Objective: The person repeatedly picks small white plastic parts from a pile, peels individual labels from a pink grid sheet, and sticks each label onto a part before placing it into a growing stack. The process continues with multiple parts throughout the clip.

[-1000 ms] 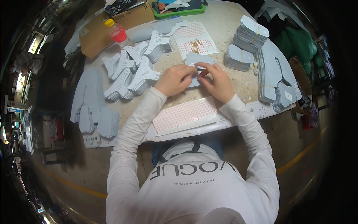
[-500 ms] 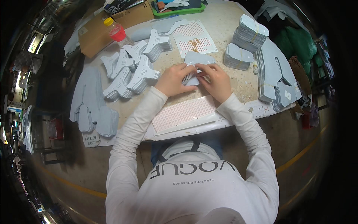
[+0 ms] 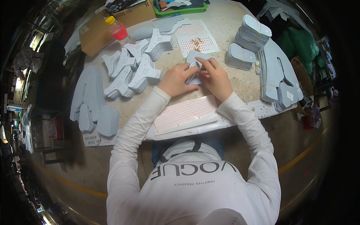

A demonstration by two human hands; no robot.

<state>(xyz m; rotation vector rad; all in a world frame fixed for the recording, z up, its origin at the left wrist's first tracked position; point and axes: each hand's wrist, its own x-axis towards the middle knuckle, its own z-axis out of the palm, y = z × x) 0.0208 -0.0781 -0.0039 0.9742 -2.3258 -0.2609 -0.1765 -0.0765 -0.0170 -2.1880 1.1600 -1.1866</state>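
In the middle of the table, both hands are closed on a small stack of pale grey cut pieces [image 3: 192, 56] with rounded ends. My left hand [image 3: 177, 79] grips its left side, with the thumb low and the fingertips on the layered edges. Opposite it, my right hand [image 3: 217, 80] pinches at the stack's middle, its index finger stretched over the upper part. The fingers hide the centre of the stack, so what lies between the fingertips cannot be made out. Just below the hands lies a white sheet with rows of small red-printed labels [image 3: 185, 114].
Stacks of branched grey pieces [image 3: 144, 75] stand on the left, near a yellow-capped bottle [image 3: 119, 31]. Rubber bands [image 3: 196, 43] lie on another label sheet [image 3: 208, 42]. Banded stacks [image 3: 240, 57] and larger grey pieces [image 3: 270, 71] occupy the right. Cardboard boxes [image 3: 96, 35] and a green tray [image 3: 181, 13] are behind.
My right hand's fingers have shifted, with the index finger now reaching farther up and left over the stack. My left hand keeps its hold almost unmoved.
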